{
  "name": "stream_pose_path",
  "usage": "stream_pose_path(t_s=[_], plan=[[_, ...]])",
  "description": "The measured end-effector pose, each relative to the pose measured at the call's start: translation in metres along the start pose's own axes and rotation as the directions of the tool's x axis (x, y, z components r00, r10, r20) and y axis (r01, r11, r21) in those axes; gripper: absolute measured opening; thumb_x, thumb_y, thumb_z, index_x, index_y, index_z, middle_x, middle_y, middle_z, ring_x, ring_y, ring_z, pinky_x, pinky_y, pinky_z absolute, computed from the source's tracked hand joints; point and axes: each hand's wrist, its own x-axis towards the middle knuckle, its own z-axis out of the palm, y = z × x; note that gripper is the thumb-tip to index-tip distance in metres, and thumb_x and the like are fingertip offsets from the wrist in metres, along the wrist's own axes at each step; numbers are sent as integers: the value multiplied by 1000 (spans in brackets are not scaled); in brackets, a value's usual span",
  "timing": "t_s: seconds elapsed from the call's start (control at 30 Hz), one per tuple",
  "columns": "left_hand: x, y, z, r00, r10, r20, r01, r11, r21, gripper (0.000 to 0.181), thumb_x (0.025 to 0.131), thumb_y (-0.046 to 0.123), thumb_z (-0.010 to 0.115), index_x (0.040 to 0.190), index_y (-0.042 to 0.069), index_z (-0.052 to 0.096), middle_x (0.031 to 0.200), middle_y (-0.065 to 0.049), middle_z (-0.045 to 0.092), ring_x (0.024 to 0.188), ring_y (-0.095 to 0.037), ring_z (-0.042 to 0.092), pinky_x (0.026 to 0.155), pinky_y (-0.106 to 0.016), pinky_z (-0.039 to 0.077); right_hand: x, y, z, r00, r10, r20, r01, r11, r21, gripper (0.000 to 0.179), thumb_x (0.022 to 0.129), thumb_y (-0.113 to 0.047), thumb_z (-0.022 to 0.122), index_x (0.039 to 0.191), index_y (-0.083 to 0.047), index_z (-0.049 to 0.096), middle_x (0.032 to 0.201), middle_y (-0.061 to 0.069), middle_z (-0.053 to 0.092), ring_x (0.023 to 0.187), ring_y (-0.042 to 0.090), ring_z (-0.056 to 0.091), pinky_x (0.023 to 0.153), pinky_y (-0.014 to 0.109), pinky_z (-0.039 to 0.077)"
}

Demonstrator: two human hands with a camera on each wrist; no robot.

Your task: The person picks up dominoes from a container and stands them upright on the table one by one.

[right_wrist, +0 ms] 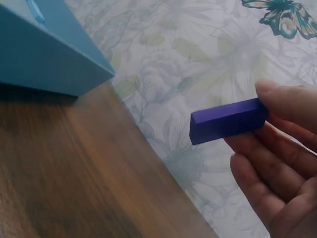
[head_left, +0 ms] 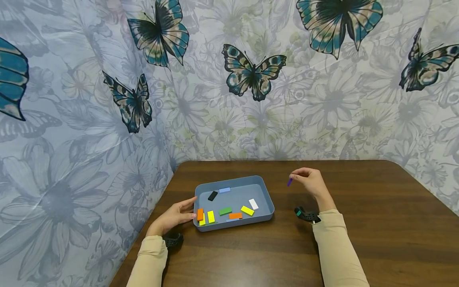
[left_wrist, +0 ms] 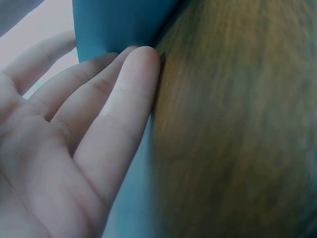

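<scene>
A grey-blue tray [head_left: 240, 197] lies on the table and holds several small rectangular blocks. Against its left end rests my left hand [head_left: 173, 217]. In the left wrist view the fingers of that hand [left_wrist: 74, 124] are extended, their tips at the tray's outer wall [left_wrist: 119, 25]. To the right of the tray, my right hand [head_left: 313, 185] pinches a purple block [right_wrist: 228, 121] by one end between thumb and fingers. The block's other end sticks out free toward the tray. Inside the tray, an orange block [head_left: 200, 214] leans at the left wall, nearest my left hand.
A black block [head_left: 212, 195] and a light blue one [head_left: 224, 190] lie toward the tray's back. Green [head_left: 225, 211], yellow [head_left: 247, 210] and white [head_left: 254, 204] blocks are farther forward. Behind the brown wooden table [head_left: 387, 223] hangs a butterfly-patterned cloth [head_left: 229, 131].
</scene>
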Motion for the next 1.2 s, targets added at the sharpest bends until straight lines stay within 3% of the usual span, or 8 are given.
stream_pose_path(t_s=[0.13,0.23,0.43,0.7,0.87,1.2], plan=[[-1,1,2,1000,2,-1,-2,1000,-5,83,96,20,69,159,0,19,161,-31,21,146,-48,30,108,-39,49,0,3,1,1000,-11,7,12,994,-104,30,95,-23,71,110,3,73,100,5,76,91,9,63,85,32,52],[-1,1,3,1000,4,-1,-4,1000,-2,84,96,21,69,159,-1,19,161,-32,22,146,-48,30,107,-38,49,-1,6,1,1000,-19,11,21,988,-152,27,95,-19,70,111,3,73,104,13,75,93,14,63,83,30,51],[-1,0,4,1000,1,-7,-1,1000,0,83,96,21,69,159,0,19,161,-32,22,145,-48,31,107,-36,50,0,15,1,1000,-25,18,28,983,-179,26,95,-13,69,114,5,71,105,17,74,95,20,64,82,28,49],[-3,-2,5,1000,-5,-13,6,1000,18,84,96,23,69,159,1,19,161,-31,22,146,-47,31,106,-34,50,0,27,5,998,-9,59,20,984,-176,28,96,-10,67,117,8,69,116,23,70,107,36,63,88,38,53],[-4,-2,4,1000,9,-12,-9,1000,27,82,97,22,68,159,2,20,161,-30,22,147,-47,30,108,-37,49,-1,31,8,997,1,73,13,980,-199,30,97,-11,65,120,8,68,118,25,69,109,39,62,91,45,54],[-3,-2,5,1000,15,-17,-14,999,41,81,97,21,68,159,2,21,162,-30,22,148,-46,28,109,-41,48,-2,38,12,997,6,73,9,979,-202,28,95,-9,68,116,9,69,111,23,71,101,31,64,75,22,51]])
